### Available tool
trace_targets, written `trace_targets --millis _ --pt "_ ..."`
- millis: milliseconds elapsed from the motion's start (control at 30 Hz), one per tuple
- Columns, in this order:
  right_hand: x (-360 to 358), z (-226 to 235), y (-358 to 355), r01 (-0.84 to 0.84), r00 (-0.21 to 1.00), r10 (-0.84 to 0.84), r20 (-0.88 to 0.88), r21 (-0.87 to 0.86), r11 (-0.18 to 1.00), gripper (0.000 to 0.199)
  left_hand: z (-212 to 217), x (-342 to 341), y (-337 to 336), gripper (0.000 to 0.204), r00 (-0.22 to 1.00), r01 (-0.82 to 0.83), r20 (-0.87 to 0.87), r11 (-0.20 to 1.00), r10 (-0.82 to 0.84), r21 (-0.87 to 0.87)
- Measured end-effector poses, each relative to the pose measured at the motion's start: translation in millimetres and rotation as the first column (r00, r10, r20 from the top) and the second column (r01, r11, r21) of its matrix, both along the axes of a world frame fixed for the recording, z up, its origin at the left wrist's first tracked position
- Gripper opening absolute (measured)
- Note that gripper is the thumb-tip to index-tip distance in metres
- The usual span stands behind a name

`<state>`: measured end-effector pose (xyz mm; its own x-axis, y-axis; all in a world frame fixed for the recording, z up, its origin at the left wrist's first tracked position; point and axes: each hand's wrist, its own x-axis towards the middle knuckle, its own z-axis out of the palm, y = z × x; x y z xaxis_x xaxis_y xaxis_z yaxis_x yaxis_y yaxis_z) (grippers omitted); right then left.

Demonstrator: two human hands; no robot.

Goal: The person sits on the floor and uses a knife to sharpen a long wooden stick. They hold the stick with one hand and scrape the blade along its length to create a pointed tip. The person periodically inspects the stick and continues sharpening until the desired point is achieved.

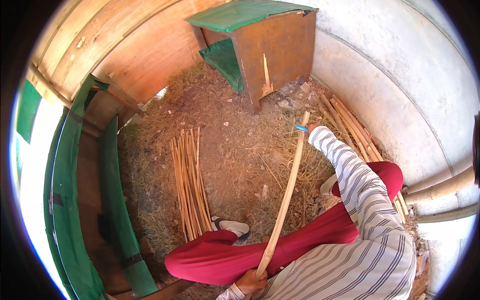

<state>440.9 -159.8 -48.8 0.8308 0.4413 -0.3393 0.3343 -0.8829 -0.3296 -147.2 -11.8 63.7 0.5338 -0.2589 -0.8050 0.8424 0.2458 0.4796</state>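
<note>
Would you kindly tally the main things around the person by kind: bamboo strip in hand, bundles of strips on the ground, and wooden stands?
Bamboo strip held in the left hand and right hand: 1
Bundles of strips on the ground: 2, the left bundle and the right bundle
Wooden stand with green top: 1
Total: 4

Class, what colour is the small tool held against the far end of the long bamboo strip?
Bright blue tool, at the long bamboo strip's far end; clearest in the head view.
</note>
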Motion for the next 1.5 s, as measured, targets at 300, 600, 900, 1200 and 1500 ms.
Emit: trace_targets --millis 300,600,900,1200,1500 --pt "17 -15 -40 0.701 0.632 0.209 -0.747 0.665 0.257 0.027 -2 -8 6 0.03 0.998 0.017 0.054 0.991 -0.025 0.135" --pt "5 16 -69 0.769 0.616 0.472 -0.631 0.61 -0.188 0.015 -1 -6 17 0.033 0.966 0.107 0.21 0.975 -0.149 0.197" --pt "7 -48 -79 0.324 0.893 -0.446 0.06 0.603 0.729 0.042 11 1 11 0.036 0.966 -0.131 0.254 0.932 0.044 0.337" --pt "-120 35 21 0.23 0.947 -0.315 0.065 0.548 0.805 0.056 14 84 3 0.03 0.817 -0.361 0.564 0.661 -0.115 0.658" --pt "-255 124 17 -0.433 0.891 0.439 0.113 0.502 0.749 0.043 -11 135 5 0.016 0.9 -0.244 0.364 0.416 -0.239 0.876"
